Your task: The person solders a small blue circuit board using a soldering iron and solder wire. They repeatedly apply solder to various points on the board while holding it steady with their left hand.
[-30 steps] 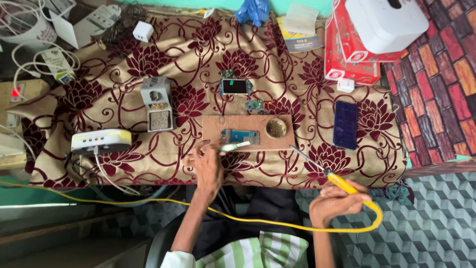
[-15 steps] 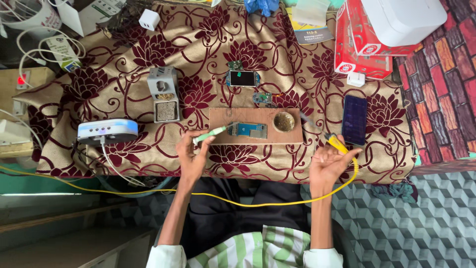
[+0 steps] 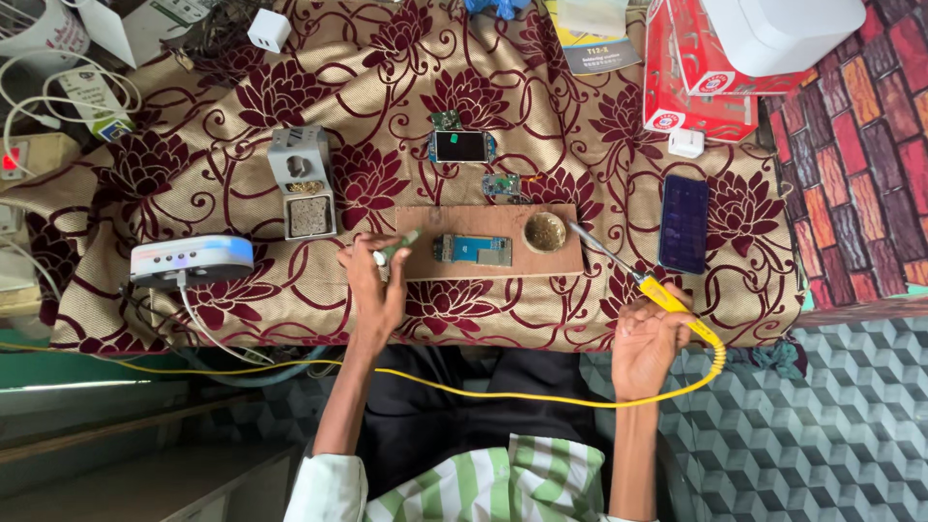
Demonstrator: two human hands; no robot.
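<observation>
Yellow marks the soldering iron [image 3: 667, 295]: yellow handle, yellow cord [image 3: 503, 391] looping across the lap. One view only, from the head camera.

Right hand [image 3: 650, 340]: closed around the iron's handle. The metal tip points up-left and sits just beside the small brass dish [image 3: 544, 231] on the wooden board [image 3: 425, 220].

Left hand [image 3: 375, 282]: fingers curled shut on a slim green-tipped tool [image 3: 396, 247], whose end rests at the board's left edge. Whether it is tweezers or a pick cannot be told.

Work piece: a blue circuit board [image 3: 472, 249] lies flat near the middle of the wooden board, between the two hands and touched by neither.

Risks, as judged from this position:
- The tip is near the floral cloth [image 3: 483, 106]. If it dips or is laid down off the board, the fabric could scorch.
- The cord hangs slack over the knees. A snag would jerk the tip sideways, toward the dish or the dark phone [image 3: 683, 223] just right of it.
- The circuit board is unclamped. A push from the tool could slide it.

Surroundings: a grey iron stand [image 3: 302, 184] with a sponge lies left of the board, across the left hand from the iron. A white box with lit indicators [image 3: 191, 259], a small screen module [image 3: 461, 146] and a red carton [image 3: 701, 82] lie well apart from the work.
</observation>
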